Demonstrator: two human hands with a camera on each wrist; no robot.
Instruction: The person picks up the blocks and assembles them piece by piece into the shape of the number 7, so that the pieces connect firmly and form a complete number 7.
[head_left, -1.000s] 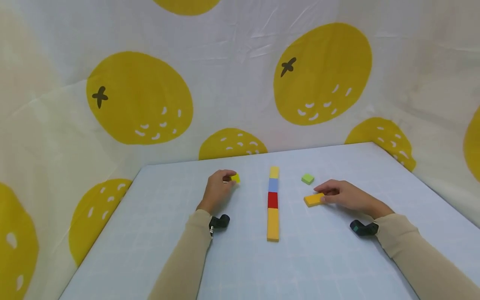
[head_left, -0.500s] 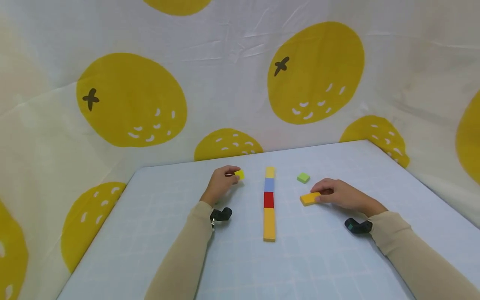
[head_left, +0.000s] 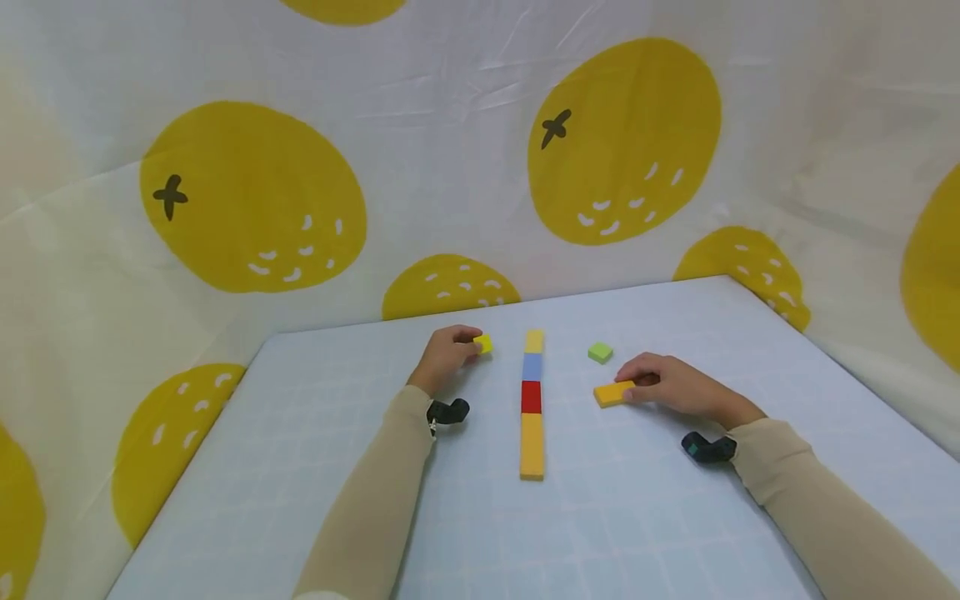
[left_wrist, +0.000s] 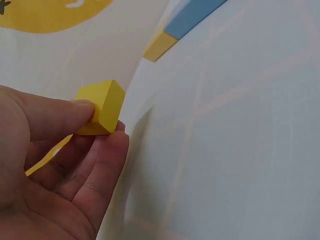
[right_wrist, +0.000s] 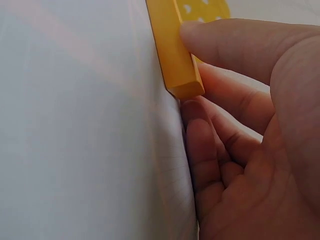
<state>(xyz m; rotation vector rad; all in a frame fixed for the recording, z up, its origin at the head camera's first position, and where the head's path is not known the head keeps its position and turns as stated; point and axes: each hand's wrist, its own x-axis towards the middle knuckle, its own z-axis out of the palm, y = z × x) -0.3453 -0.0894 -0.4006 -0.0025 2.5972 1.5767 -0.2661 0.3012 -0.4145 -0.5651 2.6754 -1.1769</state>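
Observation:
Between thumb and fingers, my left hand (head_left: 447, 357) pinches a small bright yellow block (left_wrist: 104, 107), held a little above the table. My right hand (head_left: 678, 385) grips one end of a flat orange-yellow rectangular block (head_left: 613, 394), which lies on or just over the table. Between the hands runs a straight row of blocks: pale yellow (head_left: 534, 341) at the far end, then blue (head_left: 532, 367), red (head_left: 531, 397) and a longer orange-yellow block (head_left: 532, 447) nearest me. The left wrist view also shows the row's far end, its pale yellow block (left_wrist: 161, 46) beside the blue.
A light green square block (head_left: 600, 352) lies right of the row, beyond my right hand. The table (head_left: 465, 533) has a pale checked cover. Behind it hangs a white cloth (head_left: 442, 167) printed with large yellow fruit. Each wrist wears a black device (head_left: 708, 448).
My left hand has moved right and slightly away from me with the yellow block, closer to the row. The right hand keeps its grip on the orange-yellow block. The head view has shifted slightly.

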